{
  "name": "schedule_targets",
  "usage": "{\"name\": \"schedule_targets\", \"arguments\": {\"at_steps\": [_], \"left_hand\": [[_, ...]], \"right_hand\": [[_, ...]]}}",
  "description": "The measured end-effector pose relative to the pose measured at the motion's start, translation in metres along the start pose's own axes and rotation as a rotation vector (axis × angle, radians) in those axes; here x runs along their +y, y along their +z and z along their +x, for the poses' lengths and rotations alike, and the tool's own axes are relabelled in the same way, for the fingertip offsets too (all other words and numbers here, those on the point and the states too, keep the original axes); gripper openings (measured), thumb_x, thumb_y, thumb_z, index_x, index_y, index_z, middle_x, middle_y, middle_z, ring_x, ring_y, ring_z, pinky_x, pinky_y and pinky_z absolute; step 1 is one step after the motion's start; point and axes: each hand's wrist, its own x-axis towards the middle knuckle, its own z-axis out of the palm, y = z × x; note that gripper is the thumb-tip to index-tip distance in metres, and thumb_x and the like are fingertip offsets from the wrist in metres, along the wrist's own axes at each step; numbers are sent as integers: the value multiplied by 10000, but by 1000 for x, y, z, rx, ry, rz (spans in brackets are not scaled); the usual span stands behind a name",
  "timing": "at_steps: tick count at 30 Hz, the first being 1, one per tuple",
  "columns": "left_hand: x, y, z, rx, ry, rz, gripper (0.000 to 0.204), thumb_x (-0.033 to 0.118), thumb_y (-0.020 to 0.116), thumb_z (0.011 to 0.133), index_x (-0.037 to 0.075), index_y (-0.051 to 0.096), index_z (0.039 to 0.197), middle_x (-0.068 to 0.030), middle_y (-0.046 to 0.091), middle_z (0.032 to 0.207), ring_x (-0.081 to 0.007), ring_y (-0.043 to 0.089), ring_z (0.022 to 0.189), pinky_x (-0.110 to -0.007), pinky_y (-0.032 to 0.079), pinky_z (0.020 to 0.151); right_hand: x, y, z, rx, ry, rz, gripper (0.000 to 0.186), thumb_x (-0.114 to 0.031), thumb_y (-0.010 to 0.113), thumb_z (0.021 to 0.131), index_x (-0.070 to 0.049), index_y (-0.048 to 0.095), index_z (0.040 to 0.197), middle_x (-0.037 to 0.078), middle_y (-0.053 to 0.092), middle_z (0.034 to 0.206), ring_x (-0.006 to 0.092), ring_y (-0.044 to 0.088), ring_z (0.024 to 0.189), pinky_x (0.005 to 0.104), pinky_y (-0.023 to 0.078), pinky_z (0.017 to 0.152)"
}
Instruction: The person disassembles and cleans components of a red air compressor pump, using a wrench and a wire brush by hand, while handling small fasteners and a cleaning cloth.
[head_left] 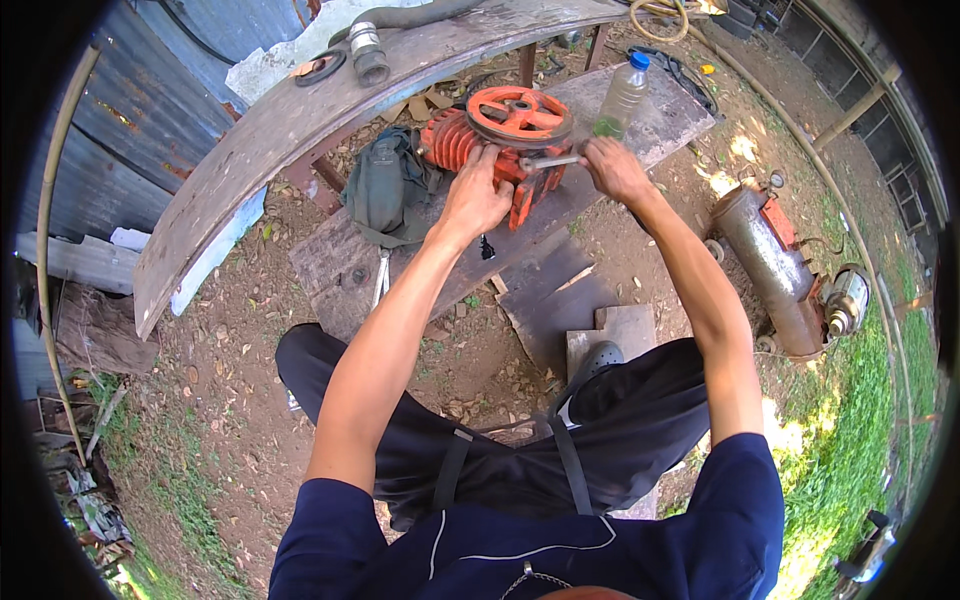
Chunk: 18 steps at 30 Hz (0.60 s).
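An orange compressor pump (460, 140) with cooling fins rests on a low wooden bench (330, 275). Its spoked pulley wheel (520, 117) is on top. My left hand (478, 195) lies against the pump's near side, fingers bent around its body below the wheel. In my right hand (617, 170) is the handle of a metal wrench (555, 161), whose other end reaches to the pump's right side. The fastener under that end is too small to make out. Just beyond my right hand stands a clear plastic bottle (622, 98) with a blue cap and some greenish contents.
Left of the pump sits a dark green bag (388, 190), with a metal tool (382, 277) near it. A curved wooden tabletop (235, 165) arches behind, carrying a hose fitting (368, 55). A rusty air tank (765, 265) lies on the ground at right.
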Motion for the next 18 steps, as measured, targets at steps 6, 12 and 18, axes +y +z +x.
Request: {"name": "schedule_targets", "arguments": {"at_steps": [6, 12, 18], "left_hand": [[-1, 0, 1, 42, 47, 68, 580, 89, 574, 767, -52, 412, 1305, -266, 431, 1349, -439, 504, 1164, -476, 447, 975], [0, -6, 5, 37, 129, 240, 568, 69, 612, 745, -16, 440, 1280, -256, 515, 1208, -441, 581, 1012, -499, 511, 851], [4, -9, 6, 35, 149, 266, 526, 35, 585, 737, -3, 480, 1251, -229, 546, 1166, -407, 616, 951, -489, 538, 800]], "right_hand": [[-75, -54, -25, -58, 248, 12, 193, -242, 536, 952, -96, 629, 1036, 115, 571, 857, 308, 606, 816, 422, 497, 701], [-139, -99, -18, -240, 670, 54, 348, -201, 515, 948, -188, 585, 1289, 163, 597, 922, 368, 635, 834, 480, 509, 701], [-157, -101, 0, -267, 757, 64, 377, -143, 496, 936, -195, 585, 1298, 192, 593, 959, 382, 620, 895, 482, 494, 763]]}}
